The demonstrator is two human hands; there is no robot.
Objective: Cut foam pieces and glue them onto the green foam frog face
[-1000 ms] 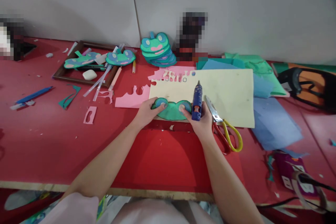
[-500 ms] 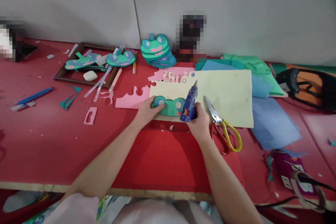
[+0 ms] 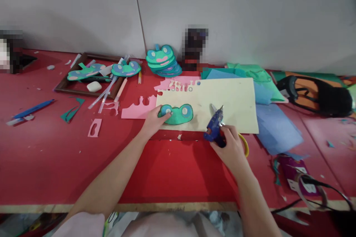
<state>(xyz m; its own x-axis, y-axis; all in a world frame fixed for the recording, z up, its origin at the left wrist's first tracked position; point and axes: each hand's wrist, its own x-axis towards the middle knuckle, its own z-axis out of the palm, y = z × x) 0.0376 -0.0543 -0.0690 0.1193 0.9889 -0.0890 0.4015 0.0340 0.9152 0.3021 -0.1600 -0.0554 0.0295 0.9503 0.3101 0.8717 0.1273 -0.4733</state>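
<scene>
Two eyes [image 3: 187, 111] are on the frog face [image 3: 177, 118], its lower half plain. Left hand [image 3: 151, 121] grips it, right hand [image 3: 231, 144] the glue gun [image 3: 213, 126].

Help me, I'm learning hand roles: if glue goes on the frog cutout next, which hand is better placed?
Probably the right hand: it holds the blue glue gun, though the nozzle points away from the frog cutout. The left hand grips the cutout's left end.
</scene>
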